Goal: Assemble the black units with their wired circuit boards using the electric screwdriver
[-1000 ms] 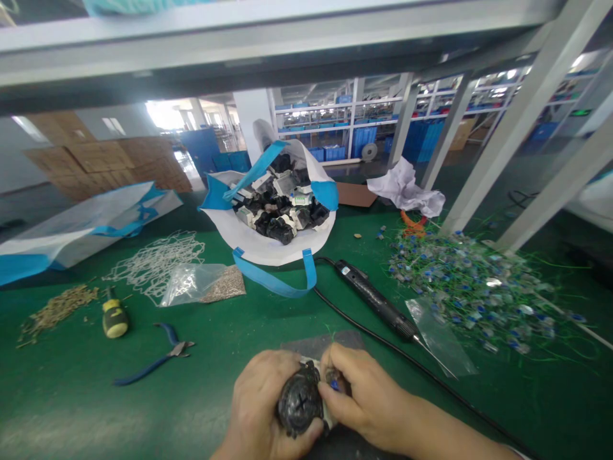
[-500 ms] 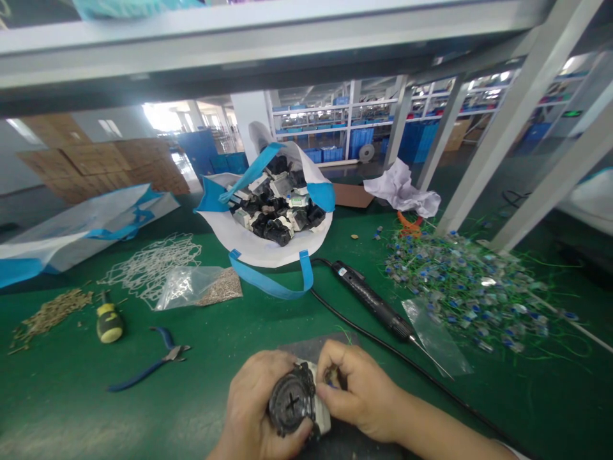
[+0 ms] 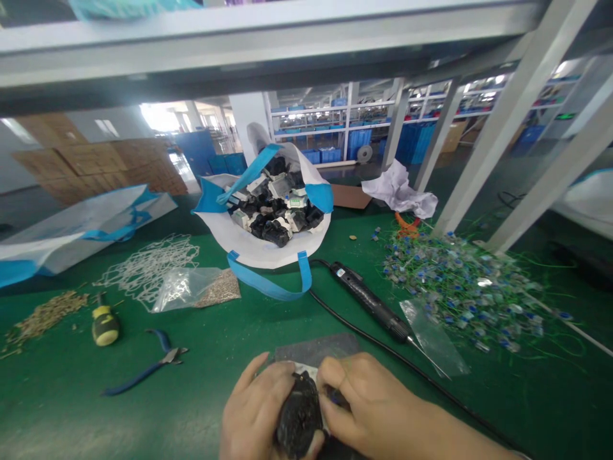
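Low in the middle, my left hand (image 3: 256,409) is wrapped round a device (image 3: 299,418) with a round black face and a pale housing. At its right side my right hand (image 3: 361,399) is closed in a pinch, the thumb and forefinger against the housing. What sits between those fingers is mostly hidden; a small dark bit with some blue shows there. Under both hands lies a dark grey pad (image 3: 316,347). Just beyond, an electric screwdriver (image 3: 371,300) rests on the green table with its bit pointing right.
A white bag (image 3: 268,252) full of similar black and white devices stands at the back. Seals with green wires (image 3: 464,287) are heaped at right. On the left lie cutting pliers (image 3: 165,359), a yellow-black screwdriver (image 3: 105,326) and a plastic bag of small parts (image 3: 218,289).
The device has turned and tilted in my left hand, so its round face looks narrower. My right hand has shifted slightly down and stays pinched at the device's side.
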`<state>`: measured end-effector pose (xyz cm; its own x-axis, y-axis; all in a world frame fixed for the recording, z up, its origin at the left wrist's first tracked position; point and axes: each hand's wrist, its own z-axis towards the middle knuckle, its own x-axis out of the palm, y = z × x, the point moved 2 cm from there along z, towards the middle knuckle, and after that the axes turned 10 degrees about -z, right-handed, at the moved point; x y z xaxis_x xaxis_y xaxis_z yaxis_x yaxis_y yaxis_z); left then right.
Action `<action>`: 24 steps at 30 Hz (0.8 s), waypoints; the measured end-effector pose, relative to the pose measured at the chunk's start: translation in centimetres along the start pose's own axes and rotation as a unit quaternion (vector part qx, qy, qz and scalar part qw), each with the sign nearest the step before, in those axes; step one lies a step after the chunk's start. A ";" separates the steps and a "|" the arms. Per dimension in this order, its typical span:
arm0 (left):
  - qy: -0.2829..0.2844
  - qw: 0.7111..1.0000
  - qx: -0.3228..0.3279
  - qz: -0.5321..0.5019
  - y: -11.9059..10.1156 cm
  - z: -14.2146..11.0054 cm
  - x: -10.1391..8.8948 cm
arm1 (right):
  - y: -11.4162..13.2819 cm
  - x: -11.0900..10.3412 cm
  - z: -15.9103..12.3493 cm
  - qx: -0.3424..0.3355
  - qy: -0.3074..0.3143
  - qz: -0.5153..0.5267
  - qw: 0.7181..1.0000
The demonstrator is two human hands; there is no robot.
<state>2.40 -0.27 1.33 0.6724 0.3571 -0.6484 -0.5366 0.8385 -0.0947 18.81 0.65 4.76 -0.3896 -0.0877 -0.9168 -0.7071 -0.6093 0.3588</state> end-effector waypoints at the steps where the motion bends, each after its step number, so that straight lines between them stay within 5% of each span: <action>1: 0.007 1.000 0.010 0.010 -0.2 -0.1 0.0 | -0.1 -0.5 0.0 0.014 0.031 0.012 0.999; 8: 0.008 0.999 0.035 0.030 -1.6 0.2 0.1 | -0.5 -2.3 0.0 0.025 0.148 0.089 0.985; 17: 0.004 1.000 0.017 0.024 -1.4 -0.1 0.2 | -0.9 -2.1 0.3 0.072 0.160 0.145 0.974; 24: -0.022 0.999 -0.043 -0.003 -0.7 0.4 0.0 | -1.2 0.0 0.5 0.075 0.096 0.249 0.961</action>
<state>2.98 -0.69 1.74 0.6959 0.3713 -0.6147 -0.5731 0.8030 -0.1637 19.36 1.83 4.40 -0.5963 -0.4909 -0.6352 -0.5441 -0.3346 0.7694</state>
